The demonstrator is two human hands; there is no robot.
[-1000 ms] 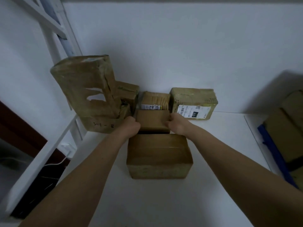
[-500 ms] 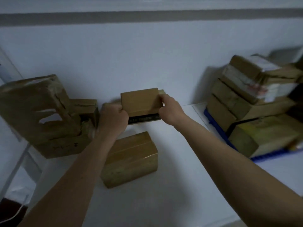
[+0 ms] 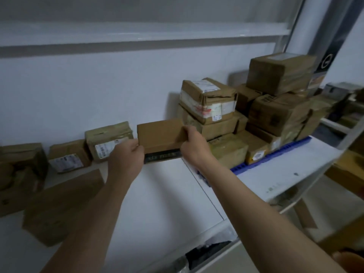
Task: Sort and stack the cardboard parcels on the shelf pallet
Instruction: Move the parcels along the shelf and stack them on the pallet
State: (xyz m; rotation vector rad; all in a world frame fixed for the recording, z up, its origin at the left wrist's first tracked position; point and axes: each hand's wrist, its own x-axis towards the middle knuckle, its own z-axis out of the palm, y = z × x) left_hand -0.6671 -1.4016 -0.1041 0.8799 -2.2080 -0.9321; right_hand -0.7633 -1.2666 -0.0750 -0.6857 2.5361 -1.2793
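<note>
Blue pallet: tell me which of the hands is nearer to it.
Right. The right hand grips the held box's right end, beside the blue pallet; the left hand grips its left end, farther away.

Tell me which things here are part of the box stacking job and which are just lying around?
Part of the job:
- small parcel, held by the left hand and right hand
- stacked parcels
- blue pallet
- loose parcels along the wall

Just lying about:
- dark clutter below the shelf
- cardboard past the shelf's right end

Brown parcel [image 3: 160, 133], blue pallet [image 3: 283, 152], white shelf [image 3: 169, 196]
</note>
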